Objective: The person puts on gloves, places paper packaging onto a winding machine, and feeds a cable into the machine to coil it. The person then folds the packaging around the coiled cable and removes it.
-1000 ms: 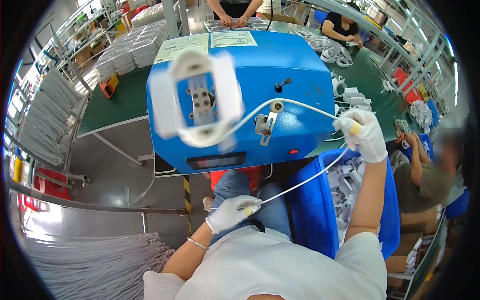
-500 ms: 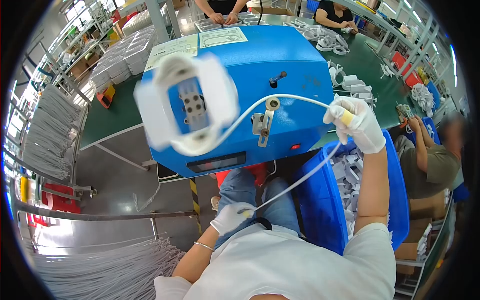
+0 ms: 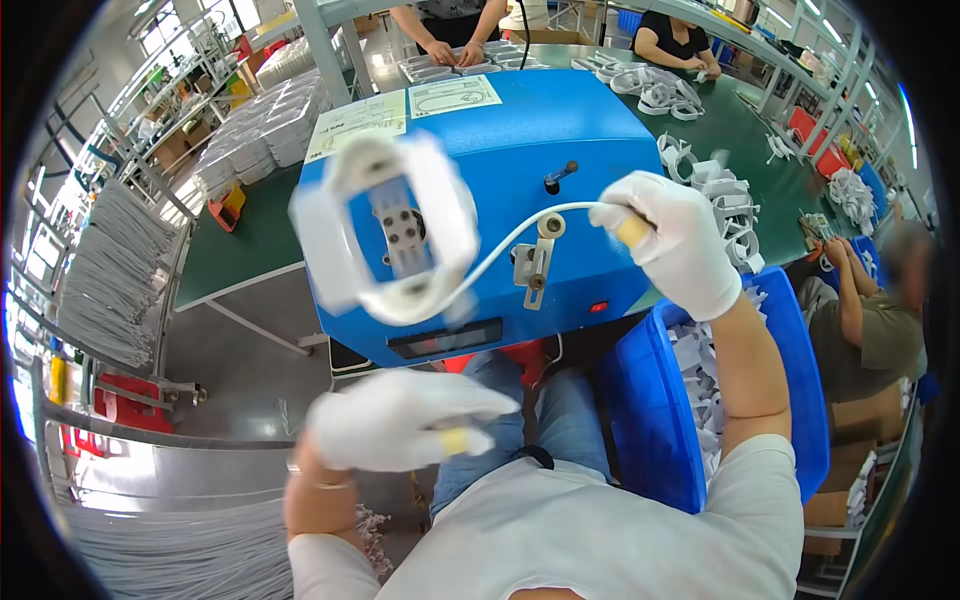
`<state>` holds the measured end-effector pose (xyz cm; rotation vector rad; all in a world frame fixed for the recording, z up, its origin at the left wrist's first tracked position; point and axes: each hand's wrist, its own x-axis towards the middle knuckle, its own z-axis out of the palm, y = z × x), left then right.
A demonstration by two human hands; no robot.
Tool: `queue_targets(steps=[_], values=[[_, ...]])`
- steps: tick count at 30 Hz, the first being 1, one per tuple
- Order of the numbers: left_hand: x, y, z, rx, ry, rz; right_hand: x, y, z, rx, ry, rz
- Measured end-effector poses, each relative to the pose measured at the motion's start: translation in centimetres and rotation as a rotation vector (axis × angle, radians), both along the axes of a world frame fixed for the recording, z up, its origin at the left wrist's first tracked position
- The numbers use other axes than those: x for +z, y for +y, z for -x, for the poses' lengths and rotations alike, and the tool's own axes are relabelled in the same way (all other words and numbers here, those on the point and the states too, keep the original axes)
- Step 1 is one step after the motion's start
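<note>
My right hand (image 3: 672, 245), in a white glove with yellow tape round a finger, is closed on a white cable (image 3: 520, 232). From that hand the cable runs left past a small guide roller (image 3: 550, 226) to a white frame-shaped reel (image 3: 448, 205) on the front of a blue machine (image 3: 540, 120). The reel looks smeared, as if turning. Below the machine, over my lap, my left hand (image 3: 405, 425) is gloved too and slightly blurred. Its thumb and forefinger are apart, with nothing visible between them.
A blue bin (image 3: 640, 400) of white parts stands by my right arm. Bundles of grey-white cables (image 3: 190, 545) hang at lower left. Coiled cables (image 3: 655, 90) and stacked white trays (image 3: 265, 120) lie on the green table (image 3: 245, 250). Other people work behind and at right.
My left hand has let go of the cable's lower length and come up towards the machine. My right hand, still gripping the cable, has shifted left, closer to the roller.
</note>
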<state>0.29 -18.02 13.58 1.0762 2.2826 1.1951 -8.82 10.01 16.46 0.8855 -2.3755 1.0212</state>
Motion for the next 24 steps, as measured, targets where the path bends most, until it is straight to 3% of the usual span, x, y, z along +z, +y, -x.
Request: queue_targets(steps=[1, 3, 7, 10, 12, 14, 17, 19, 24], values=[[2.3, -1.6, 0.0, 0.001, 0.03, -0.019, 0.3, -0.5, 0.1, -0.046, 0.168, -0.088], [7.2, -3.6, 0.2, 0.068, 0.183, -0.024, 0.9, -1.2, 1.4, -0.062, 0.206, -0.134], [12.0, -4.3, 3.6, 0.489, 0.518, -0.092, 3.2, -2.6, 6.7, -0.043, 0.515, -0.215], [12.5, -3.6, 9.4, 0.482, 0.575, -0.141, 4.6, -5.8, 11.0, 0.097, 0.698, -0.209], [12.5, -3.0, 12.2, 0.226, 0.657, -0.128, 5.0, -7.6, 12.4, 0.193, 0.785, -0.171], [12.4, -2.3, 13.7, 0.196, 0.63, -0.123, 5.4, -8.7, 13.1, 0.212, 0.661, -0.18], [13.1, -2.6, 13.0, 0.162, 0.59, -0.126, 6.1, -6.5, 12.7, 0.173, 0.682, -0.265], [13.8, -4.2, 11.3, 0.353, 0.633, -0.148, 6.0, -2.6, 11.9, 0.135, 0.577, -0.364], [14.2, -9.3, 9.5, 0.387, 0.72, -0.173, 5.2, 4.0, 5.9, 0.082, 0.349, -0.391]])
